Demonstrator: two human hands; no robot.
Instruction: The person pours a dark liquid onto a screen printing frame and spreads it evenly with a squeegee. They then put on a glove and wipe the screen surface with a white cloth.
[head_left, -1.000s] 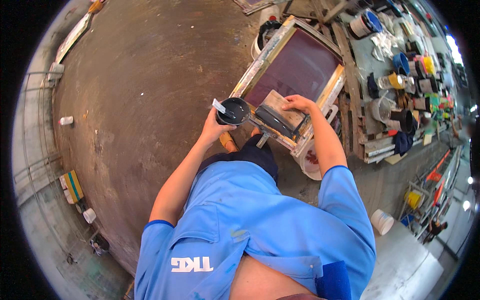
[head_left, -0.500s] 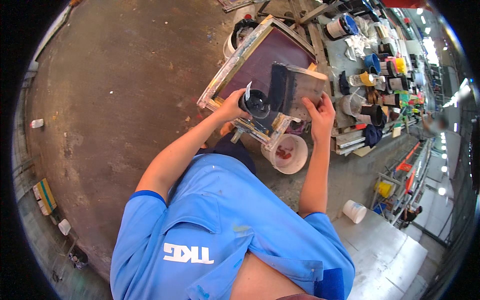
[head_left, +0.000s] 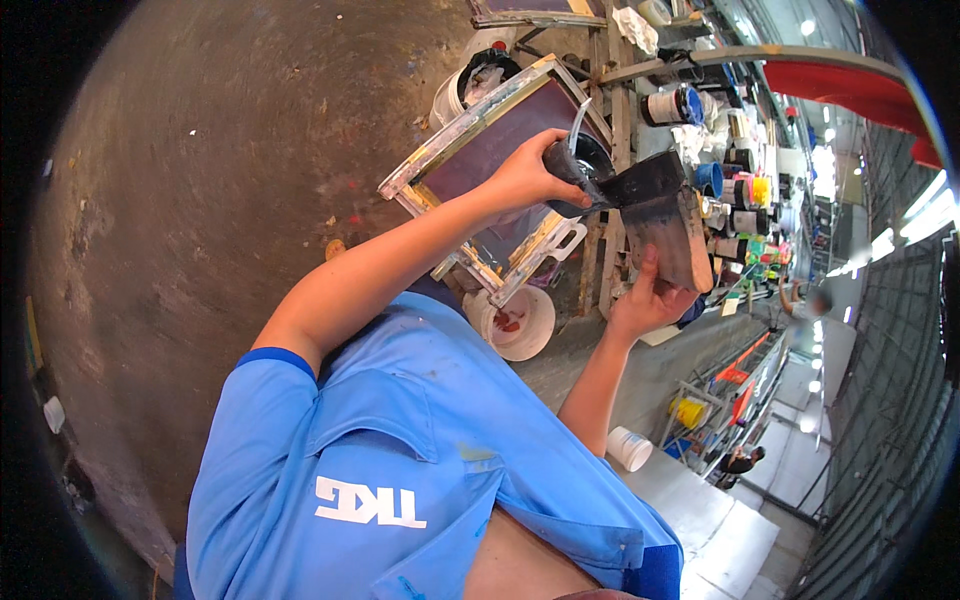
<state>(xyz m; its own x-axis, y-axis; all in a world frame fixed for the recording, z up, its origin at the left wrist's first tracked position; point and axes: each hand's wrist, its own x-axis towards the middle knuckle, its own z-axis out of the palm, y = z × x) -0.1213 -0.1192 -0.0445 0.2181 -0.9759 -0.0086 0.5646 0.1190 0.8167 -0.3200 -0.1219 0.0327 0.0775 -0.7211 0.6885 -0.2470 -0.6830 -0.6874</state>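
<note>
My left hand is wrapped round a dark cup with glossy black ink inside, tipped toward the right. A pale strip stands up from the cup's rim. In my right hand is a squeegee with a wooden edge and a blade coated in black. The squeegee's inked end meets the cup's rim, or lies very close to it. Below and left of both hands rests a screen-printing frame with dark purple mesh and ink-stained edges.
A white bucket with reddish residue stands under the frame's near end. Behind the frame is another bucket with a black liner. Ink tubs crowd a bench at the right. A white pail sits on a metal sheet.
Both hands have shifted right, away from over the frame. The squeegee has turned, and its inked end has come to the cup, which is now more tilted. The head view has swung too.
</note>
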